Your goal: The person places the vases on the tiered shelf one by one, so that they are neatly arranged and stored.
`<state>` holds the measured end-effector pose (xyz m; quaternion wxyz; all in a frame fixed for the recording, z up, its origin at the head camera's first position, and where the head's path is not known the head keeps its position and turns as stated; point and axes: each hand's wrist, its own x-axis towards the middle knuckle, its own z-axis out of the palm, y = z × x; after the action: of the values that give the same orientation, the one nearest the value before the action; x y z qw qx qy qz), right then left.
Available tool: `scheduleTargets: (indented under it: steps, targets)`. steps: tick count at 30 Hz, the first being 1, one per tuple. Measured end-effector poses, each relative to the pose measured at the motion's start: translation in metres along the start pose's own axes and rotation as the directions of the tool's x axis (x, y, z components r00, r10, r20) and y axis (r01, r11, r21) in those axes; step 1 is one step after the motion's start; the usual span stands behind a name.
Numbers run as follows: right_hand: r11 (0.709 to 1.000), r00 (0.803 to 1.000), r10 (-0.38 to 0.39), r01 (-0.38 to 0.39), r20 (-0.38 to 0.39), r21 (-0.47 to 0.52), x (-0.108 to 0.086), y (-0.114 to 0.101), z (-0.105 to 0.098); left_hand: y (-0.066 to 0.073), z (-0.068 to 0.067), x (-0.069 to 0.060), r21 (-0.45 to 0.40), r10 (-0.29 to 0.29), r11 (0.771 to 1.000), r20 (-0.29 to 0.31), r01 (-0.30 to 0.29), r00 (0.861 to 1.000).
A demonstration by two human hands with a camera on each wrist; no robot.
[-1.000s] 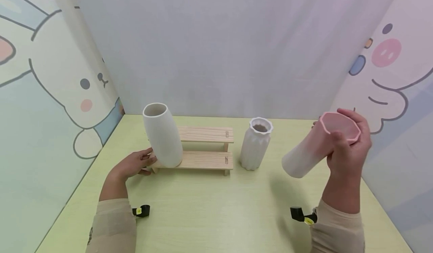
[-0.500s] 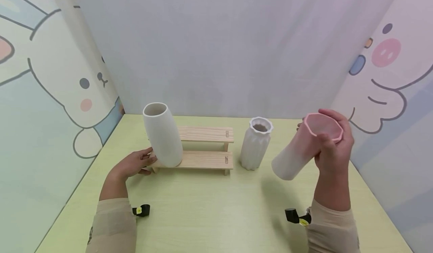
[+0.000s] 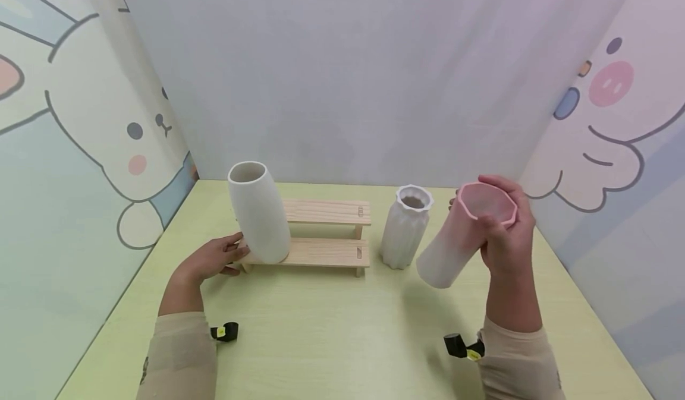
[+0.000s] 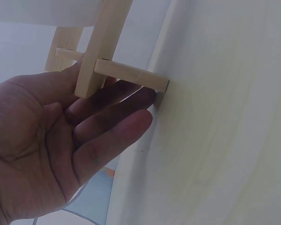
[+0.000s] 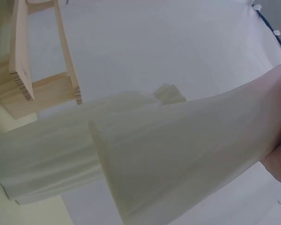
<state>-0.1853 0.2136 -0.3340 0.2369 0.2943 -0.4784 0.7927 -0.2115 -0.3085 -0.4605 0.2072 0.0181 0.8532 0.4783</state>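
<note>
A two-step wooden stand (image 3: 321, 252) has a smooth white vase (image 3: 260, 219) upright on the left end of its lower step. At that same end, my left hand (image 3: 213, 259) grips the stand, thumb on top; the left wrist view shows the fingers (image 4: 114, 140) curved below the wooden board (image 4: 96, 56). My right hand (image 3: 508, 233) holds a pink-and-white vase (image 3: 457, 242) near its rim, tilted, its base toward the lower left and raised off the table. Beside it a ribbed white vase (image 3: 405, 229) stands on the table, right of the stand.
The pale yellow-green table (image 3: 321, 340) meets a light curtain (image 3: 342, 79) at the back. Panels with cartoon animals stand on the left and right. A black wrist device (image 3: 464, 347) shows at the right sleeve, and another (image 3: 226, 331) at the left sleeve.
The right hand has moved left with the pink-and-white vase, bringing it closer to the ribbed vase. The left hand, the stand and the two white vases stay in place.
</note>
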Motion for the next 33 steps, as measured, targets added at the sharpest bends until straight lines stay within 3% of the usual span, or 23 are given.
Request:
scheduleTargets:
  steps: [19, 27, 33]
  targets:
    - [0.998, 0.994, 0.048, -0.043, 0.099, -0.044, -0.005, 0.013, 0.015, -0.003, -0.001, 0.002, 0.019, -0.003, 1.0, 0.001, 0.003, 1.0]
    - [0.992, 0.99, 0.087, -0.077, 0.111, -0.097, -0.007, 0.019, 0.019, -0.001, 0.001, 0.001, -0.009, -0.015, 1.0, 0.002, 0.015, 1.0]
    - [0.991, 0.986, 0.117, -0.108, 0.118, -0.076, -0.006, 0.028, 0.021, -0.003, 0.0, 0.001, -0.013, -0.014, 1.0, -0.003, 0.014, 1.0]
